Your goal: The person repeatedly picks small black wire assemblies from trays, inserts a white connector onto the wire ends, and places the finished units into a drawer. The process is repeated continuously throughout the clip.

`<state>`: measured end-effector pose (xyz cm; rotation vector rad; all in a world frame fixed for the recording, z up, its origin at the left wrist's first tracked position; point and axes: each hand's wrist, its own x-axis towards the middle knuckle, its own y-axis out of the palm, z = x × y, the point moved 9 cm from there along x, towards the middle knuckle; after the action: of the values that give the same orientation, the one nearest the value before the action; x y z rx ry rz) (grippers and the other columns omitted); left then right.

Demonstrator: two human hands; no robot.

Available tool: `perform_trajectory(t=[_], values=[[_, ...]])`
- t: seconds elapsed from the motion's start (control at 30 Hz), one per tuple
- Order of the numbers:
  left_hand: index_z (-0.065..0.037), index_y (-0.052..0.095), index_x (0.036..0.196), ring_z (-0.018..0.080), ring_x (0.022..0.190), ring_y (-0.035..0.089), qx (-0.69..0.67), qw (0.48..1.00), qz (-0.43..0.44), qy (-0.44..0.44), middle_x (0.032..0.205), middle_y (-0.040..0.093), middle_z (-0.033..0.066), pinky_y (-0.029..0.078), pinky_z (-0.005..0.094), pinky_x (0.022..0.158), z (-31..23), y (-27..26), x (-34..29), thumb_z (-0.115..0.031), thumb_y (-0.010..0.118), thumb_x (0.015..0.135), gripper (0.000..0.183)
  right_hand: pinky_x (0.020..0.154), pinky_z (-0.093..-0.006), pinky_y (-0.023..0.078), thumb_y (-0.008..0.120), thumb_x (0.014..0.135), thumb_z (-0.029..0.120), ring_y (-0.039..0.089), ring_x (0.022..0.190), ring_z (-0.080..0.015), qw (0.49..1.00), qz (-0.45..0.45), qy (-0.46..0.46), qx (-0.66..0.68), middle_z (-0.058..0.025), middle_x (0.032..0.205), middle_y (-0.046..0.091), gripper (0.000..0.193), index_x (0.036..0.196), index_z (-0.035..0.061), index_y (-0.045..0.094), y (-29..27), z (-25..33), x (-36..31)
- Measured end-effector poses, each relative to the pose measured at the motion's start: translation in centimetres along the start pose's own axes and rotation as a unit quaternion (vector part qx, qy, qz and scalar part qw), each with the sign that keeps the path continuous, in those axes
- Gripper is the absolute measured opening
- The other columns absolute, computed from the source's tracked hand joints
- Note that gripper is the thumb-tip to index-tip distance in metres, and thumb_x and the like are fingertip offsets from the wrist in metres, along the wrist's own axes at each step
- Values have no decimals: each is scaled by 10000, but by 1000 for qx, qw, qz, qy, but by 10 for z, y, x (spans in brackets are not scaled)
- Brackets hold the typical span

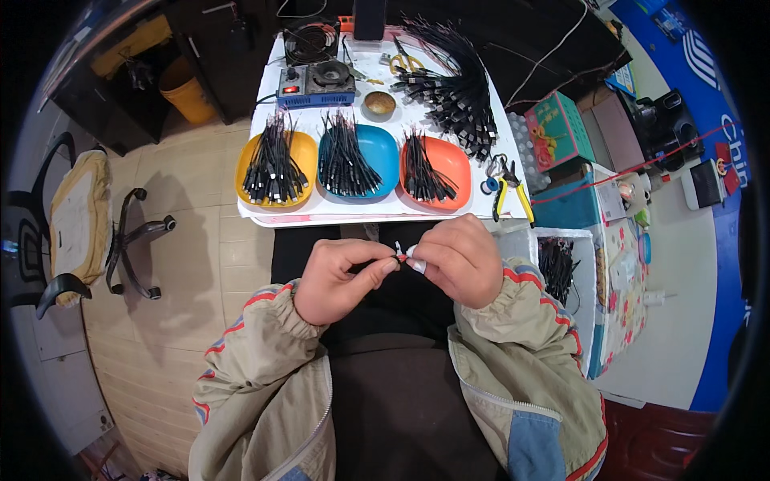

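In front of my lap, just short of the table's near edge, both hands meet fingertip to fingertip. My left hand pinches a small dark wire end with white and red bits. The fingers of my right hand close on the other side of it, with white coverings on the fingertips. Most of the piece is hidden by my fingers. Beyond my hands stand a yellow tray, a blue tray and an orange tray, each holding short black cables.
A blue-fronted soldering station, a round tin, scissors and a large pile of black cables lie farther back. Yellow-handled pliers rest at the right edge. A white foam box stands right; an office chair stands left.
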<state>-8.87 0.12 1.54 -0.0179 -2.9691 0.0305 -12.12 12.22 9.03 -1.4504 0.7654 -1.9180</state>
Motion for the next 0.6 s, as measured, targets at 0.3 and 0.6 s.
perform_trajectory(t=[0.3,0.6], values=[[-10,600,928,279,627,598,380,844,-120,359,694,567,100,479,406,547,-39,19,-23,-136,611,808,174,656,-335,456,602,822,72,570,714,-292,883,27,330,332,-161,831,600,86,885,17,583,50,-60,-49],[17,631,812,82,527,509,-100,991,44,79,590,556,23,400,245,507,18,20,-7,-198,605,918,241,811,-365,463,671,823,-8,576,894,-287,978,81,85,170,-156,971,598,218,1026,-8,591,24,-13,-25]])
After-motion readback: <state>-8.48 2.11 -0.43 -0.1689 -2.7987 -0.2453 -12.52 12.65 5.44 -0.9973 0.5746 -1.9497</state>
